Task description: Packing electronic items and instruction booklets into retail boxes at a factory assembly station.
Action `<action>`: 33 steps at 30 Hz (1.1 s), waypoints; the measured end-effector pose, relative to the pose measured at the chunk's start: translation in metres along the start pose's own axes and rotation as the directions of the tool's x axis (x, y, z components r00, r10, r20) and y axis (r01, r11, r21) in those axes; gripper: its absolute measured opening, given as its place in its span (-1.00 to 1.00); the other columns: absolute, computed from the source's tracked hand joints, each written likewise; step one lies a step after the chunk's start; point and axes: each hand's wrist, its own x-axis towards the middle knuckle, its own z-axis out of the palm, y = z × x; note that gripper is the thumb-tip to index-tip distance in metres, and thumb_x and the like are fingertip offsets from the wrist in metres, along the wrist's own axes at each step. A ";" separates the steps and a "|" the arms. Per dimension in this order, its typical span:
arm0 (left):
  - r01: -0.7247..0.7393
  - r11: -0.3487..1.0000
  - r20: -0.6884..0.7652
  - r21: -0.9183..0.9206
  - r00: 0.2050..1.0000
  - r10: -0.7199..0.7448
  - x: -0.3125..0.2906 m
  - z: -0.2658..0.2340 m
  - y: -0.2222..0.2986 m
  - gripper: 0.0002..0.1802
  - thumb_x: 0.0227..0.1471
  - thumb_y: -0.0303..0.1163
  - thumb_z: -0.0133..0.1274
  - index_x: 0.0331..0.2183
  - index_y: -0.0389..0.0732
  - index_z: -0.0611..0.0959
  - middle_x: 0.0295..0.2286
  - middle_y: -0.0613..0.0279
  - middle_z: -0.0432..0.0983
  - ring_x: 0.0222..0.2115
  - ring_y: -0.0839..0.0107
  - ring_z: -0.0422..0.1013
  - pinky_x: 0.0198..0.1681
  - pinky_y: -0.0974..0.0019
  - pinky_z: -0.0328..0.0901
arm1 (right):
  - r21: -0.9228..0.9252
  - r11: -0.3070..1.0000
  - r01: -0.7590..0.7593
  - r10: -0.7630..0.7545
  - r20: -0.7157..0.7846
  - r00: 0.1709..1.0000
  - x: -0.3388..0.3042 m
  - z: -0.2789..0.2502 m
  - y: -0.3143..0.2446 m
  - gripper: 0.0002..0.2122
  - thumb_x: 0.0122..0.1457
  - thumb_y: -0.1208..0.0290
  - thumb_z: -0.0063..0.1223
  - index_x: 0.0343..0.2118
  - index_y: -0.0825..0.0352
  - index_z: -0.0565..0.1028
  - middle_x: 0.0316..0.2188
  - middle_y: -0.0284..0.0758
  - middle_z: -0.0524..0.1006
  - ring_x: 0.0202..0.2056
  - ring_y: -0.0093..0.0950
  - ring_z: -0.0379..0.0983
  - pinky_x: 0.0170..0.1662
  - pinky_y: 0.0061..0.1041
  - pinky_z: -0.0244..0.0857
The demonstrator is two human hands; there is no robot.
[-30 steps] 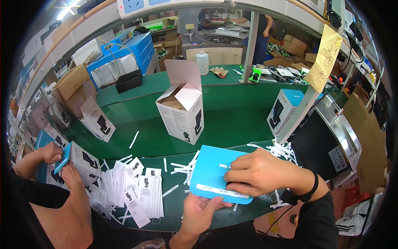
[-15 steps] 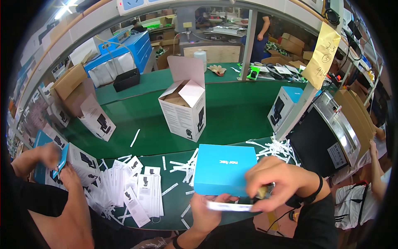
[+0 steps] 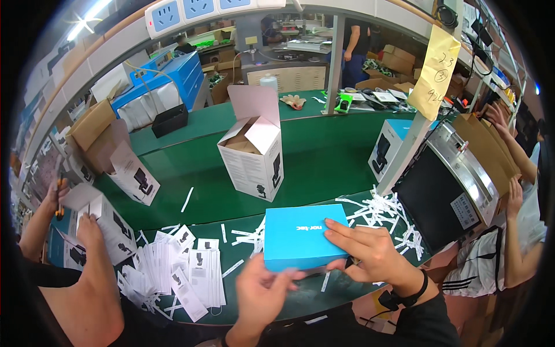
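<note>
- The blue box [image 3: 303, 238], with pale lettering on its top, is over the near part of the green desk [image 3: 344, 286], at the middle of the view.
- The right hand [image 3: 370, 251] pinches the box's right near corner, fingers flat on the top and thumb against the near side.
- The left hand [image 3: 261, 292] is at the left near corner, blurred, its thumb and fingers curled; I cannot tell whether it grips the box.
- Behind the box, a white carton [image 3: 263, 162] stands with its flap up.
- Paper strips [image 3: 386, 214] lie scattered right of the box.
- To the left, leaflets [image 3: 202, 272] are spread in a heap.
- Beyond those, a co-worker's hand [image 3: 89, 231] touches another carton [image 3: 114, 225].
- A dark screen [image 3: 436, 188] leans at the right.
</note>
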 end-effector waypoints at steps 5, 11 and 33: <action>-0.548 0.247 0.234 0.799 0.663 0.711 0.028 -0.035 0.037 -0.21 -0.16 -0.33 0.42 0.11 -0.33 0.48 -0.02 -0.16 0.47 -0.08 0.13 0.51 0.00 0.22 0.40 | 0.131 0.987 -0.089 0.103 -0.106 0.989 -0.002 0.013 -0.001 -0.51 -0.20 0.42 0.45 -0.10 0.37 0.60 0.04 -0.10 0.55 -0.46 -0.37 0.58 -0.45 -0.51 0.45; -0.580 0.736 0.380 0.349 0.805 0.455 0.048 -0.047 0.006 -0.52 -0.13 -0.65 0.26 -0.08 -0.18 0.73 0.14 -0.14 0.36 0.14 -0.02 0.38 0.16 0.09 0.35 | 0.415 0.905 -0.090 0.179 -0.181 0.967 -0.009 0.028 -0.005 -0.61 0.00 0.37 0.39 -0.09 0.39 0.61 0.01 -0.13 0.57 -0.15 -0.22 0.62 -0.19 -0.42 0.52; -0.774 0.206 0.435 0.599 0.531 0.727 0.046 -0.050 -0.038 -0.62 -0.14 -0.18 0.37 -0.29 -0.22 0.76 -0.21 0.12 0.64 -0.03 -0.17 0.47 0.10 -0.27 0.34 | 0.195 0.970 0.149 -0.090 -0.282 0.955 -0.025 0.055 0.011 -0.62 -0.01 0.14 0.34 -0.15 0.21 0.67 -0.06 -0.46 0.64 -0.60 -0.64 0.18 -0.59 -0.70 0.10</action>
